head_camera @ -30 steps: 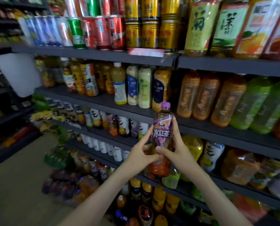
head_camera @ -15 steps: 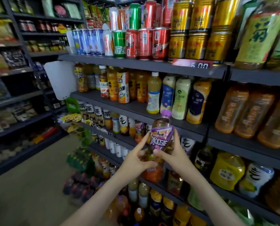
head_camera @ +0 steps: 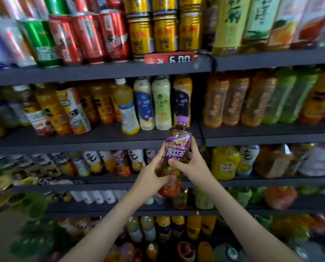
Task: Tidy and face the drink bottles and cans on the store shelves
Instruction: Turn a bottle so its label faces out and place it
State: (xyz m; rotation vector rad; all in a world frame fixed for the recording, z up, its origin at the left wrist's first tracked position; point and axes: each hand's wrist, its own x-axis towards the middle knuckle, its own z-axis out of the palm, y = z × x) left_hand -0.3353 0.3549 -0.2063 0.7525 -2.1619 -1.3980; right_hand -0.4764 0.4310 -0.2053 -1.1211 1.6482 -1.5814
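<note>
Both the left hand [head_camera: 151, 175] and right hand [head_camera: 192, 165] grip the purple-capped tea bottle [head_camera: 174, 148] upright, cap up, label outward, before crowded dark shelves [head_camera: 101, 138] of bottles.

The left forearm [head_camera: 110, 222] and right forearm [head_camera: 241, 210] were bare and rose from the bottom of the view, drawing together toward the middle. The left grip [head_camera: 154, 173] clasped the left side of a bottle [head_camera: 177, 146], fingers pointing up and thumb across its lower front. The right grip [head_camera: 193, 166] clasped the right side, thumb laid across the front and fingers curled behind.
</note>
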